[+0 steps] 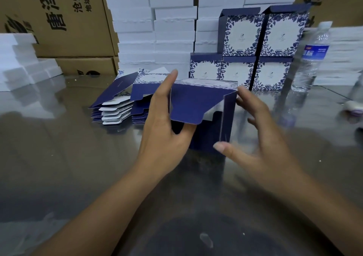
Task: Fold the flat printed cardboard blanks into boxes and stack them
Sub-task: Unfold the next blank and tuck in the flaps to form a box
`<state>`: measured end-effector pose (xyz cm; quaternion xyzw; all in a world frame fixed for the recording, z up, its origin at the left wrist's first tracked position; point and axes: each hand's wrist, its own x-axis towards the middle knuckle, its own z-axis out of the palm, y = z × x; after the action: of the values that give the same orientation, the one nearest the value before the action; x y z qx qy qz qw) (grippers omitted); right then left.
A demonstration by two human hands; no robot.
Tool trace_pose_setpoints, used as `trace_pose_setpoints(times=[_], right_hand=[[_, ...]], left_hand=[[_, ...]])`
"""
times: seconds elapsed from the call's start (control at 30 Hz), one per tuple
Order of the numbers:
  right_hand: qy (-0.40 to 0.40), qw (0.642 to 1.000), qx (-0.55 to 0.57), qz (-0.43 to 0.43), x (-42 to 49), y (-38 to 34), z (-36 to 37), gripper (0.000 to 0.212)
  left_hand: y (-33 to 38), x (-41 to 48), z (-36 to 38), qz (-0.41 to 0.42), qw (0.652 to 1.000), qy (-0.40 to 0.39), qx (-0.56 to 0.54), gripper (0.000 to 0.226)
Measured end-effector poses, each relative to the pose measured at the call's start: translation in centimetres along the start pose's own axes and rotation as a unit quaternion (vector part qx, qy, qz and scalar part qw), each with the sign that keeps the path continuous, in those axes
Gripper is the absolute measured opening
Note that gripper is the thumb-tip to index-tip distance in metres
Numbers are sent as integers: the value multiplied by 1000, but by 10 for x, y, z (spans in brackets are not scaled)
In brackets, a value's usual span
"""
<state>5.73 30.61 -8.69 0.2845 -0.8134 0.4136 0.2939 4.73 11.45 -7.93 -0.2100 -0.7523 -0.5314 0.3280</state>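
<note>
Two hands flank the half-folded box (193,101), just in front of the finished stack (263,39), long edge running left-right: our left hand (161,126) grips its left side, our right hand (259,138), spread and empty, touches the side flap (228,114).

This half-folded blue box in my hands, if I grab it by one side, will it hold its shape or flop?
It will probably flop a little: the half-folded box is thin card with its flaps loose and untucked. It is likely very light: it is hollow, and the left hand steadies it at one edge. It may skid on the glossy table.
</note>
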Motion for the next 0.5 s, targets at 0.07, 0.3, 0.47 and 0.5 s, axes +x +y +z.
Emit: trace_pose_setpoints(times=[0.07,0.3,0.47,0.5], right_hand=[[-26,1000,-9,12,-1,-2,-1,90],[73,995,67,32,4,-1,-2,34],[105,988,88,64,4,4,0,38],[103,988,88,76,4,6,0,39]], left_hand=[[0,1,0,-30,1000,6,-9,65],[0,2,-1,-58,998,36,10,33],[8,2,2,-93,993,53,-58,45],[10,1,2,-98,991,49,-75,46]])
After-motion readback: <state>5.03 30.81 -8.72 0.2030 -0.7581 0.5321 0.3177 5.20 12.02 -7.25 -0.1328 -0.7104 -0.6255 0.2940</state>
